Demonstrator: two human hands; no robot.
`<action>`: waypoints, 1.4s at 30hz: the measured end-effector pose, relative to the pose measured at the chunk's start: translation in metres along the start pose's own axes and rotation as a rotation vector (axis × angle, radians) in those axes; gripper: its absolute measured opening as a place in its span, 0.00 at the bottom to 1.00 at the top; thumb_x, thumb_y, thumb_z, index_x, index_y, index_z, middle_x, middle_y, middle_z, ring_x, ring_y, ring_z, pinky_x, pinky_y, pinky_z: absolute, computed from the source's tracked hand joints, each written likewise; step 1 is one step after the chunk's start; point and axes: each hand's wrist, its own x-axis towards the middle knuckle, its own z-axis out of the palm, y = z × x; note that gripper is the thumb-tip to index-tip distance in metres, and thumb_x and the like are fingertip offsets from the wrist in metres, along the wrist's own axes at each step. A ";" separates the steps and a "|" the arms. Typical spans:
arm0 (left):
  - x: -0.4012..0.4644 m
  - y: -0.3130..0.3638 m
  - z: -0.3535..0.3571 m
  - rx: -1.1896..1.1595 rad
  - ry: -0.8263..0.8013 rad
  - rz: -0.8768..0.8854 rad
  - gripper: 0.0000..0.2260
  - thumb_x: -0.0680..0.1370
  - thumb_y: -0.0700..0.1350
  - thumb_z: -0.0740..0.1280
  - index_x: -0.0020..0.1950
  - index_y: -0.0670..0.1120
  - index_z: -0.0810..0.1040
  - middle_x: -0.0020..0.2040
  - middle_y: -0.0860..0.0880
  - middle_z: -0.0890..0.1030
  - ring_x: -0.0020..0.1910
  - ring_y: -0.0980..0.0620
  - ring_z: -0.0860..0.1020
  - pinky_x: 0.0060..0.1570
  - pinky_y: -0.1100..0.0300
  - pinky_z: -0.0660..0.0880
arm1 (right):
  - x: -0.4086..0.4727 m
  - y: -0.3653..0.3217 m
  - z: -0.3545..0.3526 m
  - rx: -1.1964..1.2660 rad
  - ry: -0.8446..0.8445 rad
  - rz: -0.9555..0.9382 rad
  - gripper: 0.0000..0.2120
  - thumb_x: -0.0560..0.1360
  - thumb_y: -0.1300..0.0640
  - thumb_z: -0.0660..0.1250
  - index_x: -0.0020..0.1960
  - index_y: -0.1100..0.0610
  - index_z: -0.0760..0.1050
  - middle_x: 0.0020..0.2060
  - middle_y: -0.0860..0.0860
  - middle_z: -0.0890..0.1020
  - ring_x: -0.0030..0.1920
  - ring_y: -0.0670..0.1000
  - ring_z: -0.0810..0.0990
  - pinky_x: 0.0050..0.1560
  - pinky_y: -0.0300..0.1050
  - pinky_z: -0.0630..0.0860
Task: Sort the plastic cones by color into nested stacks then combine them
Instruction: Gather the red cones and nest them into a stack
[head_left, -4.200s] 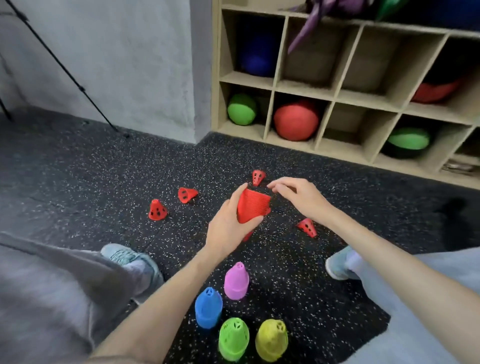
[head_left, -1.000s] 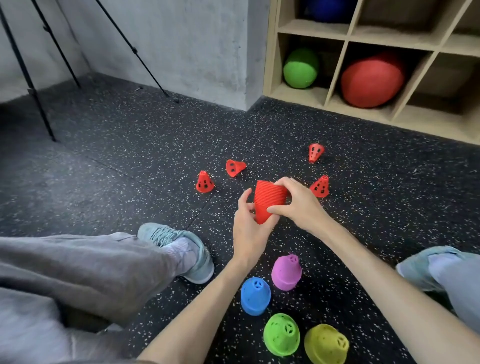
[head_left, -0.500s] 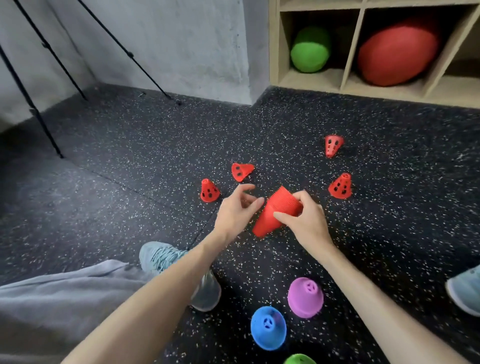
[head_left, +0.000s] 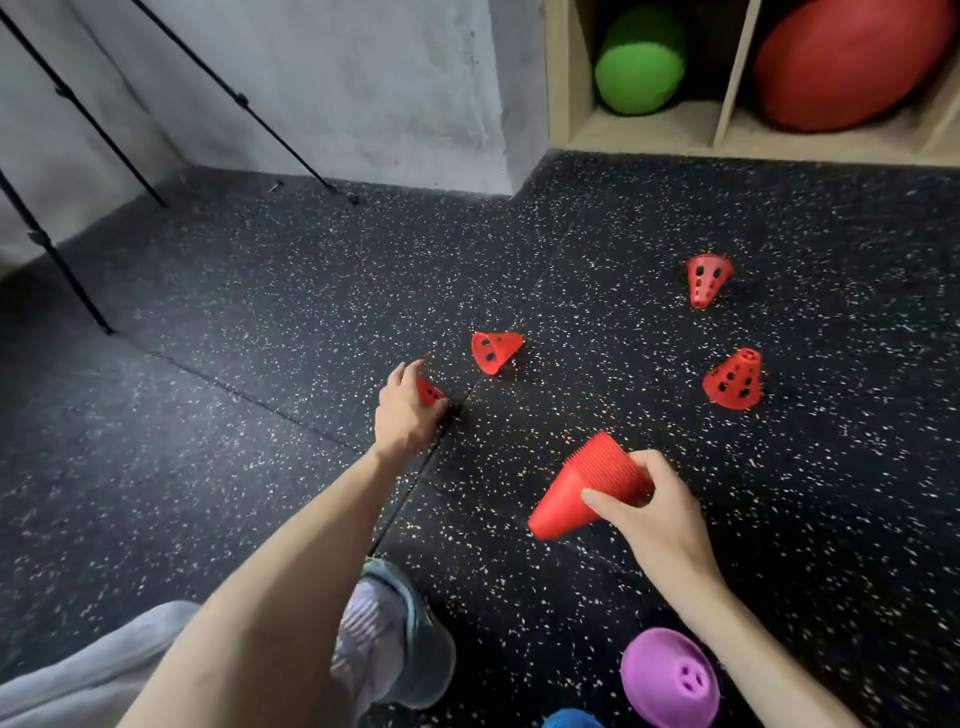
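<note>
1. The right hand (head_left: 655, 512) grips a nested red stack (head_left: 584, 488) tilted on its side, narrow end down and to the left, above the speckled black floor (head_left: 260, 415).
2. The left hand (head_left: 408, 410) reaches forward, fingers curled round a single red cone (head_left: 428, 391) on the floor (mostly hidden by the hand).
3. Three more red cones lie loose: one on its side (head_left: 494, 351) just beyond the left hand, one tipped over far right (head_left: 706, 278), one upright (head_left: 735, 379) near it.
4. A purple stack (head_left: 670, 675) sits at the bottom edge, a blue stack (head_left: 571, 719) barely showing beside it.
5. A wooden shelf (head_left: 563, 78) holds a green ball (head_left: 639, 60) and a red ball (head_left: 852, 62).
</note>
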 end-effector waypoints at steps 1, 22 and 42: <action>0.003 -0.003 0.002 -0.037 -0.014 0.008 0.31 0.77 0.47 0.74 0.78 0.46 0.68 0.75 0.42 0.69 0.70 0.41 0.71 0.72 0.46 0.69 | 0.002 0.004 0.002 -0.005 -0.003 0.009 0.14 0.70 0.53 0.78 0.49 0.46 0.75 0.47 0.46 0.82 0.51 0.50 0.80 0.49 0.47 0.74; -0.145 0.089 0.048 -0.785 0.173 -0.017 0.07 0.81 0.55 0.69 0.54 0.54 0.77 0.47 0.55 0.83 0.46 0.55 0.82 0.49 0.48 0.81 | -0.005 -0.024 -0.027 0.127 0.383 0.028 0.16 0.71 0.48 0.77 0.53 0.47 0.74 0.46 0.43 0.81 0.54 0.55 0.79 0.58 0.57 0.76; -0.212 0.129 0.027 -0.787 0.048 0.211 0.16 0.80 0.41 0.71 0.60 0.61 0.77 0.54 0.50 0.78 0.49 0.48 0.81 0.47 0.52 0.83 | -0.060 -0.073 -0.112 0.160 0.466 -0.107 0.12 0.73 0.52 0.76 0.51 0.46 0.75 0.44 0.42 0.82 0.52 0.51 0.80 0.54 0.50 0.75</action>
